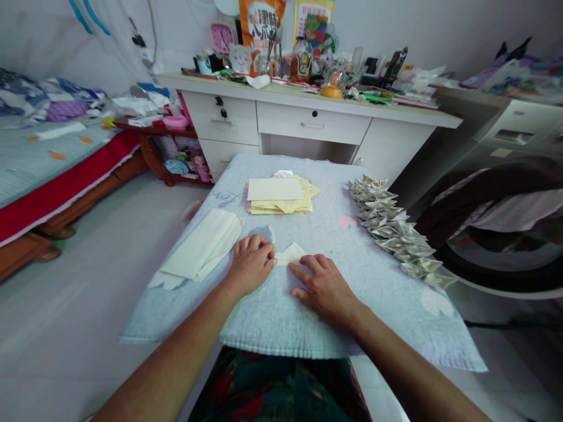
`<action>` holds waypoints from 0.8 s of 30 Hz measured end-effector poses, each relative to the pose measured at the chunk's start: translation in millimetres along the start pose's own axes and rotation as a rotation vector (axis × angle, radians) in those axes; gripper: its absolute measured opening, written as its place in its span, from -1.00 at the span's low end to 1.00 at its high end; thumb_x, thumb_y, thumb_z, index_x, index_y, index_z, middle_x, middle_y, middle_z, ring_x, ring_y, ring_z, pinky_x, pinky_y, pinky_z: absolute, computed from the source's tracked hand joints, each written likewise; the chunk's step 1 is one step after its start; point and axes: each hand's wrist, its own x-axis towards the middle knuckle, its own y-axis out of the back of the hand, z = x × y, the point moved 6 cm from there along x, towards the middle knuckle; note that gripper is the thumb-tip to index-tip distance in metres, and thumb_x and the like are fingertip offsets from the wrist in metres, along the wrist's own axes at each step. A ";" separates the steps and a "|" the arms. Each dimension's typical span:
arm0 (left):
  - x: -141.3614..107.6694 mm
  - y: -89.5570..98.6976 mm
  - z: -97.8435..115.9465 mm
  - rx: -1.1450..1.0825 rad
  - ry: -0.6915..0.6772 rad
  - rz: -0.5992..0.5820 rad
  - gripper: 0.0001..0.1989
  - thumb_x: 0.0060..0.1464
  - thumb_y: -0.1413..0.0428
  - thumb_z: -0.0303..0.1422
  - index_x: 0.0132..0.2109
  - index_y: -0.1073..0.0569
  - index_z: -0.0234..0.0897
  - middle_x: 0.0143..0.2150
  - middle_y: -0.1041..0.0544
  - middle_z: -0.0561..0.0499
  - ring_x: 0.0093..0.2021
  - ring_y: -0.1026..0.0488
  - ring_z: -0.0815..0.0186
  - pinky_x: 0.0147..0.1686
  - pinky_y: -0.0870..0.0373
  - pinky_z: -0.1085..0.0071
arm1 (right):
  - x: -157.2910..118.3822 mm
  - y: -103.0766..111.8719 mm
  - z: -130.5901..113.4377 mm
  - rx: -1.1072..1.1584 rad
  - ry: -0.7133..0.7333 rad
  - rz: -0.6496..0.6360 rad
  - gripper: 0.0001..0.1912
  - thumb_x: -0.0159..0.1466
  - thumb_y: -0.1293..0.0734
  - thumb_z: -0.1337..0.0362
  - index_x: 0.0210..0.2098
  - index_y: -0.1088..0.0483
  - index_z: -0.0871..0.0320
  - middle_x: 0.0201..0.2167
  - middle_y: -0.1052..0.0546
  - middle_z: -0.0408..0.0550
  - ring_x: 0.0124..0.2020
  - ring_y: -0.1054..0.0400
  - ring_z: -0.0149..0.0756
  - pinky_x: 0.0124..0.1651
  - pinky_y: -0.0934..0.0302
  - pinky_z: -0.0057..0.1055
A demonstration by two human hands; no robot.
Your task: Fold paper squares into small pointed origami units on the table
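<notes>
A small folded piece of pale yellow paper (291, 253) lies on the cloth-covered table, its pointed peak facing away from me. My left hand (253, 264) has its fingers curled, with thumb and forefinger closed at the paper's left end. On the other side, my right hand (323, 287) rests with fingers stretched out and apart, the fingertips touching the paper's right end. Beyond my hands sits a stack of yellow paper sheets (277, 190). Left of my left hand is a folded bundle of pale paper (204, 243).
A long row of folded pointed paper pieces (391, 225) runs along the table's right side. A light blue cloth (281, 334) covers the table. Behind stands a white desk (303, 120) crowded with items; a bed (53, 170) is left, a washing machine (505, 135) right.
</notes>
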 end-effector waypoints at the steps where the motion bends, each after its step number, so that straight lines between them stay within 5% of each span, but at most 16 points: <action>1: 0.3 0.0 0.0 -0.004 0.001 -0.003 -0.94 0.05 -0.10 -0.34 -0.28 -0.39 -0.18 -0.12 -0.34 -0.01 -0.06 -0.22 0.14 -0.03 -0.15 0.15 | -3.1 0.9 2.9 0.007 -0.007 0.002 -0.49 0.29 -0.25 0.01 0.17 -0.27 0.05 0.02 -0.36 0.08 0.00 -0.17 -0.04 0.04 -0.13 -0.11; 13: 1.5 -0.7 -1.0 -0.005 0.005 -0.027 -0.95 0.06 -0.09 -0.34 -0.29 -0.40 -0.18 -0.12 -0.34 -0.01 -0.05 -0.22 0.15 -0.01 -0.13 0.16 | -34.7 8.5 38.2 0.016 -0.137 0.050 -0.64 0.33 -0.22 0.18 0.10 -0.36 0.05 0.02 -0.41 0.03 0.00 -0.20 -0.10 0.05 -0.13 -0.12; 24: 0.0 -1.9 -3.1 -0.004 -0.028 -0.044 -0.93 0.08 -0.02 -0.40 -0.26 -0.38 -0.18 -0.10 -0.32 -0.01 -0.03 -0.20 0.16 0.00 -0.12 0.18 | -38.1 10.6 46.5 0.045 -0.132 0.101 -0.67 0.34 -0.22 0.20 0.05 -0.41 0.08 0.00 -0.44 0.04 -0.02 -0.24 -0.10 0.02 -0.17 -0.12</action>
